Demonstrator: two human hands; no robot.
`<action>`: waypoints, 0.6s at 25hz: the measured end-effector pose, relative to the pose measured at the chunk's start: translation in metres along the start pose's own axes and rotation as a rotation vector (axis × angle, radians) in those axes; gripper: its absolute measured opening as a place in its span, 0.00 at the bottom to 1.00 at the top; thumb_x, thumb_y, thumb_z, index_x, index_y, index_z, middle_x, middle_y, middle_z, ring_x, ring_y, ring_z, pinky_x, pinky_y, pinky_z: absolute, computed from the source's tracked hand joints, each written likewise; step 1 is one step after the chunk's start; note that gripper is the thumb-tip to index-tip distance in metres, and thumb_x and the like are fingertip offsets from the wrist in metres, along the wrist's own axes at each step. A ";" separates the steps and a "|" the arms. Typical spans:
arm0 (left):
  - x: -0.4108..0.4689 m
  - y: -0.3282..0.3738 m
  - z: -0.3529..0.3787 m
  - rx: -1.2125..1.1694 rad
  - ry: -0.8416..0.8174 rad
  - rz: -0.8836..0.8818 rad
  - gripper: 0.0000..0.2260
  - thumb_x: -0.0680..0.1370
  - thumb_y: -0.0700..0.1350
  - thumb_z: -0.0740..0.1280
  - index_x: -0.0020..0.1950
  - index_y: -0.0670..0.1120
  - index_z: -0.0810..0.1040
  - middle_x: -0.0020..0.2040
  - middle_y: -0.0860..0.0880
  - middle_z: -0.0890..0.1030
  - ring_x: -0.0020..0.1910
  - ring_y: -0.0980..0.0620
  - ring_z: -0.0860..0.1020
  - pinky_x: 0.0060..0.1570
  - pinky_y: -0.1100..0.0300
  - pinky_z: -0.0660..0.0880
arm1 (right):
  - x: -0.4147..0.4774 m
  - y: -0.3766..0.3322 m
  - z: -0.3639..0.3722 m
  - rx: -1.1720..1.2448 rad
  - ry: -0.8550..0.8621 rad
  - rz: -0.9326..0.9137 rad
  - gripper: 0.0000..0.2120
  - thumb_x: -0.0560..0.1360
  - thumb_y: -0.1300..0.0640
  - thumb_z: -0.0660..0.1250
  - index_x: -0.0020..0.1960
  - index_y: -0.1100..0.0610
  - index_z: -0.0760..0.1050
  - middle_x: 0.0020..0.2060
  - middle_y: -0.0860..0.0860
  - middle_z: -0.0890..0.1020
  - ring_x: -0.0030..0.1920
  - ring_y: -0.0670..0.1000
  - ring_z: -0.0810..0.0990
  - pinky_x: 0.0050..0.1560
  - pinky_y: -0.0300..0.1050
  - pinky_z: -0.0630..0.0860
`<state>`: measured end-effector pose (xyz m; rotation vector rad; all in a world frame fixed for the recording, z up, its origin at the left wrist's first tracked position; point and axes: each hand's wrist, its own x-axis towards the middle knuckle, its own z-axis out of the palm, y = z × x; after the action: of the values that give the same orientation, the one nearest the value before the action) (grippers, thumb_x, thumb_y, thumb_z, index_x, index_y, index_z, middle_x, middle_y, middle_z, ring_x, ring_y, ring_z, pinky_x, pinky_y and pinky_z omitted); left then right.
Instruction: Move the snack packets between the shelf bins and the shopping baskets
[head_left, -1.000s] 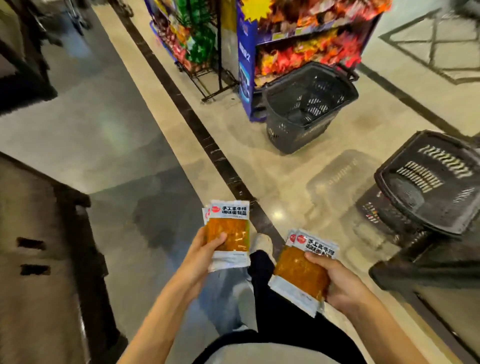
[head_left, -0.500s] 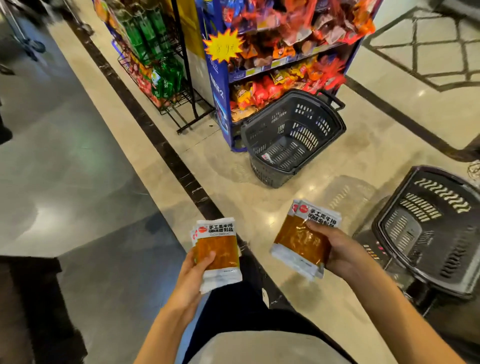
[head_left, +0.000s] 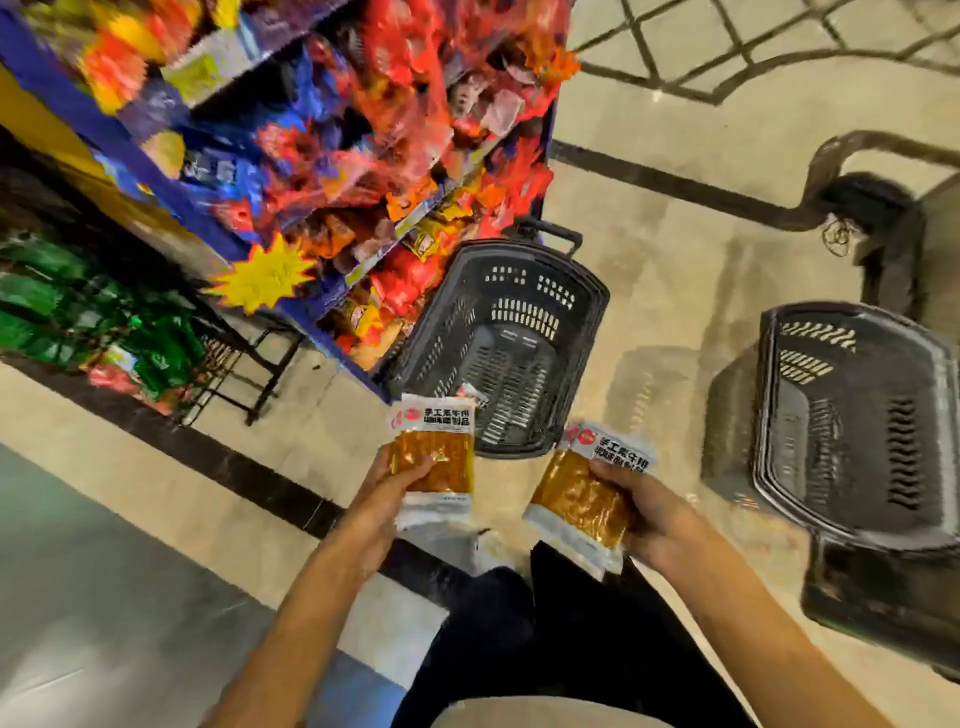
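Standing at the far left, a wire rack (head_left: 228, 364) carries green packs, all blurred. Beside it, a blue shelf (head_left: 171, 192) holds bins of red and orange snack packets (head_left: 395, 119), smeared by motion; a yellow star tag (head_left: 265, 273) is fixed to its lower front.

Left hand (head_left: 384, 499): thumb laid across the orange face of the left stack of packets (head_left: 434, 457), fingers curled behind it. The stack is held upright, printed white end uppermost, in front of the near rim of the first basket (head_left: 519, 353). At least two packets; exact count cannot be told.

The first basket stands on the floor (head_left: 649, 270) against the foot of the shelf. One small pale packet (head_left: 472, 392) lies inside, near the front wall.

Right hand (head_left: 654, 514): thumb on top, fingers wrapped beneath the right stack of packets (head_left: 582, 499), which is tilted, printed end pointing up and to the right. The two stacks are near each other, not touching.

The second basket (head_left: 852, 415) sits at the far right, well apart from the shelf. What supports it cannot be told.
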<state>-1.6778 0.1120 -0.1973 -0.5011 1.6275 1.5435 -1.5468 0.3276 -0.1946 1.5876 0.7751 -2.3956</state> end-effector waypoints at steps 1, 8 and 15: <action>0.024 0.018 0.004 0.036 -0.016 -0.020 0.07 0.77 0.40 0.65 0.52 0.52 0.74 0.51 0.47 0.81 0.47 0.50 0.79 0.43 0.58 0.75 | 0.015 -0.009 0.007 0.013 0.024 -0.004 0.04 0.75 0.65 0.64 0.49 0.61 0.76 0.33 0.57 0.84 0.30 0.53 0.84 0.28 0.47 0.80; 0.209 0.058 0.039 0.212 -0.008 -0.154 0.13 0.77 0.40 0.66 0.61 0.48 0.74 0.53 0.47 0.81 0.49 0.49 0.79 0.45 0.57 0.77 | 0.171 -0.061 0.049 0.000 0.110 -0.002 0.10 0.74 0.63 0.66 0.55 0.60 0.77 0.37 0.54 0.84 0.33 0.52 0.83 0.32 0.46 0.81; 0.424 0.026 0.045 0.461 0.026 -0.180 0.16 0.75 0.39 0.68 0.63 0.47 0.73 0.56 0.47 0.80 0.51 0.49 0.79 0.54 0.52 0.76 | 0.383 -0.073 0.056 -0.088 0.291 0.055 0.18 0.73 0.63 0.70 0.62 0.59 0.72 0.54 0.54 0.80 0.50 0.54 0.78 0.45 0.50 0.76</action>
<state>-1.9329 0.2634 -0.5041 -0.4011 1.8323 0.9914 -1.7831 0.4163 -0.4968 1.9189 0.8603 -2.0881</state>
